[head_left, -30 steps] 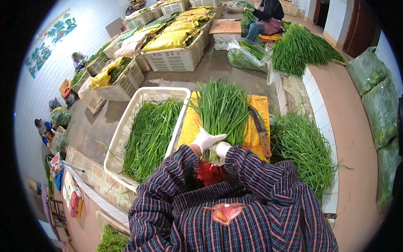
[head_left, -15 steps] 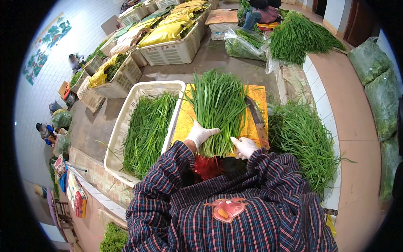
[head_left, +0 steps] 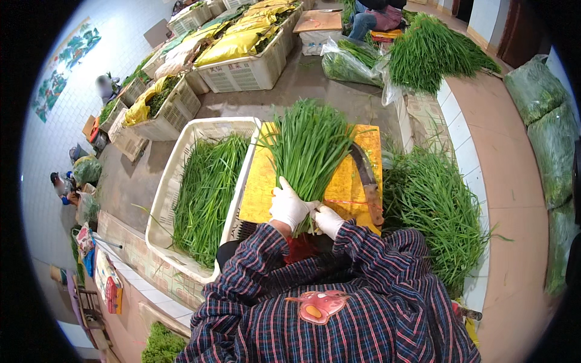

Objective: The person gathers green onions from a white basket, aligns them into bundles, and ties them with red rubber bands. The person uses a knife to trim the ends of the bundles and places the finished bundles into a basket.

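The leafy bunch (head_left: 308, 142) fans into long, slender green blades.

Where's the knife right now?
In the head view, the knife lies on the right side of the yellow board, between the held bunch and the loose pile of greens.

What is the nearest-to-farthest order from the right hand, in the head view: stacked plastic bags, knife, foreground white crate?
1. Knife, on the yellow board, right of the right hand
2. Foreground white crate, left of the board
3. Stacked plastic bags, far right
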`<action>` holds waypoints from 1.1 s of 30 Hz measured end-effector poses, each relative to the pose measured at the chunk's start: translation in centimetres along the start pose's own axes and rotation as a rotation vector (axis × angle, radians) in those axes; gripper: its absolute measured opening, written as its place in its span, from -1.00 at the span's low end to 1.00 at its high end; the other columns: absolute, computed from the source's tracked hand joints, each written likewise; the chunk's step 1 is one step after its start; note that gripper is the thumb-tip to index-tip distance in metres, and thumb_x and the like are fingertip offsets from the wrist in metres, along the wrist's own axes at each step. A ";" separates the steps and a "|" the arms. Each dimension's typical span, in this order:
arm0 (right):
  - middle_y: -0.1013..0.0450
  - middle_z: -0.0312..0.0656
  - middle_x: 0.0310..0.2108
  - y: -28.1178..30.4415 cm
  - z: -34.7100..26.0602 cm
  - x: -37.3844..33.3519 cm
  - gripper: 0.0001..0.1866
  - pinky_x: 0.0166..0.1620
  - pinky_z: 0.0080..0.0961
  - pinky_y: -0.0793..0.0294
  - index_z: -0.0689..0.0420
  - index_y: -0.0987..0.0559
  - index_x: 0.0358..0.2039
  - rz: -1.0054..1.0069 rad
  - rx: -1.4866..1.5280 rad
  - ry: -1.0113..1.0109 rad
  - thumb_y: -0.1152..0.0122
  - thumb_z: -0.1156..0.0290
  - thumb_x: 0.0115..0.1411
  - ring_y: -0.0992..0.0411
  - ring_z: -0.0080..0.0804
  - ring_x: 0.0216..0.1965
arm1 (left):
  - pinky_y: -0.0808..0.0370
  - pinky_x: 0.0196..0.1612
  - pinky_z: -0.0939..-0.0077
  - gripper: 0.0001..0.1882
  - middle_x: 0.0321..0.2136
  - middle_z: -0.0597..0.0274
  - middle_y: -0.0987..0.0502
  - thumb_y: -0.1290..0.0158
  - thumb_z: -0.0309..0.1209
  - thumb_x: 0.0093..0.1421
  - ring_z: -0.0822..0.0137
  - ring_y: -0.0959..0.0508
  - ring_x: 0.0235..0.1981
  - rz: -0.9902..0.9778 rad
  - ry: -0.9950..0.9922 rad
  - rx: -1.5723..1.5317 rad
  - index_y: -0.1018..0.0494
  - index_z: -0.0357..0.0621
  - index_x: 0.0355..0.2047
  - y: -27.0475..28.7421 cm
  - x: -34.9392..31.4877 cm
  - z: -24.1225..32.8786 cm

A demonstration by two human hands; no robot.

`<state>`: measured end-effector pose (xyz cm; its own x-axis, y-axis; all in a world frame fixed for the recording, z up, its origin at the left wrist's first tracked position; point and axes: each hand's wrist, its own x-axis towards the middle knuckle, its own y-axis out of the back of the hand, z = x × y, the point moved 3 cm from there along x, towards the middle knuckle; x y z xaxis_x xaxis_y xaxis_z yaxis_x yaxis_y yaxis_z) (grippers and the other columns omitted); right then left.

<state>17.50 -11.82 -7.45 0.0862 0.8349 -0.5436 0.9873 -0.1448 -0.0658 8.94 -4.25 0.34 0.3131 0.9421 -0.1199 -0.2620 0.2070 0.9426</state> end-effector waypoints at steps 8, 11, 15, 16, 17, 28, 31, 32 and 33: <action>-0.45 -0.14 -0.41 4.6 -4.7 -7.3 -0.70 -0.30 -0.33 -0.42 0.12 -0.52 -0.34 0.403 -1.351 0.482 -0.07 0.14 0.10 -0.45 -0.24 -0.33 | -0.44 -0.16 0.14 0.23 -0.12 -0.10 -0.27 -0.36 -0.06 -0.32 -0.02 -0.38 -0.11 0.011 0.046 0.067 0.15 -0.36 0.21 0.3 -1.6 1.5; -0.46 -0.17 -0.41 5.9 -4.4 -5.5 -0.82 -0.28 -0.36 -0.36 0.09 -0.54 -0.36 0.475 -1.712 0.386 0.00 0.33 0.09 -0.45 -0.29 -0.32 | -0.43 -0.18 0.10 0.22 -0.12 -0.07 -0.26 -0.35 -0.06 -0.30 0.00 -0.37 -0.11 0.007 0.060 0.092 0.14 -0.34 0.21 0.7 -1.8 1.9; -0.53 -0.09 -0.51 5.4 -3.0 -3.3 -0.80 -0.32 -0.31 -0.36 0.11 -0.60 -0.53 0.279 -1.729 0.431 0.03 0.47 0.02 -0.50 -0.23 -0.38 | -0.37 -0.16 -0.06 0.22 -0.07 -0.03 -0.23 -0.34 -0.02 -0.28 0.01 -0.33 -0.04 -0.040 0.085 0.085 0.16 -0.25 0.24 0.7 -1.6 2.0; -0.53 -0.10 -0.51 5.2 -3.4 -3.4 -0.80 -0.32 -0.31 -0.36 0.11 -0.60 -0.51 0.266 -1.741 0.437 0.03 0.46 0.03 -0.50 -0.24 -0.38 | -0.35 -0.13 -0.13 0.22 -0.04 -0.02 -0.21 -0.33 0.00 -0.27 0.01 -0.31 -0.01 -0.066 0.101 0.081 0.18 -0.21 0.25 0.8 -1.6 1.8; -0.53 -0.11 -0.51 5.1 -3.9 -3.7 -0.81 -0.32 -0.31 -0.36 0.11 -0.60 -0.50 0.253 -1.752 0.443 0.03 0.46 0.03 -0.50 -0.24 -0.38 | -0.34 -0.12 -0.15 0.23 -0.05 -0.02 -0.22 -0.32 0.02 -0.27 0.01 -0.31 0.00 -0.069 0.102 0.073 0.17 -0.22 0.25 0.8 -1.5 1.7; -0.50 -0.24 -0.50 -2.0 -11.8 -7.6 -0.81 -0.27 -0.38 -0.29 0.06 -0.59 -0.54 0.019 -1.983 0.677 -0.01 0.35 0.01 -0.47 -0.37 -0.39 | -0.26 -0.08 -0.31 0.02 -0.06 -0.07 -0.24 -0.17 -0.04 -0.09 -0.04 -0.33 -0.03 -0.005 0.066 0.089 0.10 -0.23 0.24 -0.3 -1.0 0.6; -0.48 -0.26 -0.46 -4.8 -13.7 -6.5 -0.80 -0.25 -0.34 -0.30 0.08 -0.57 -0.41 -0.023 -1.906 0.879 0.00 0.33 0.05 -0.47 -0.36 -0.36 | -0.26 -0.08 -0.28 -0.22 -0.05 -0.09 -0.25 0.05 -0.14 0.08 -0.03 -0.35 -0.06 -0.001 0.019 0.096 0.06 -0.23 0.22 -0.6 -1.2 -0.2; -0.48 -0.26 -0.37 -5.7 -13.9 -6.0 -0.77 -0.26 -0.30 -0.32 0.09 -0.56 -0.33 -0.029 -1.896 0.918 0.00 0.30 0.08 -0.48 -0.37 -0.34 | -0.27 -0.08 -0.26 -0.22 -0.06 -0.09 -0.26 0.05 -0.13 0.07 -0.03 -0.35 -0.06 0.000 0.016 0.068 0.04 -0.23 0.22 -0.6 -1.2 -0.6; -0.48 -0.26 -0.29 -6.1 -14.3 -5.7 -0.74 -0.27 -0.26 -0.34 0.09 -0.55 -0.26 -0.026 -1.888 0.946 0.00 0.28 0.10 -0.49 -0.37 -0.33 | -0.27 -0.08 -0.24 -0.22 -0.08 -0.09 -0.27 0.05 -0.12 0.07 -0.02 -0.35 -0.06 0.000 0.000 0.038 0.03 -0.24 0.22 -0.7 -1.1 -0.8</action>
<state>12.90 -8.13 7.97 -0.5005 0.8652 -0.0305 -0.1566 -0.0559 0.9861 8.05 -5.21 -0.39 0.3127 0.9423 -0.1197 -0.2271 0.1965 0.9538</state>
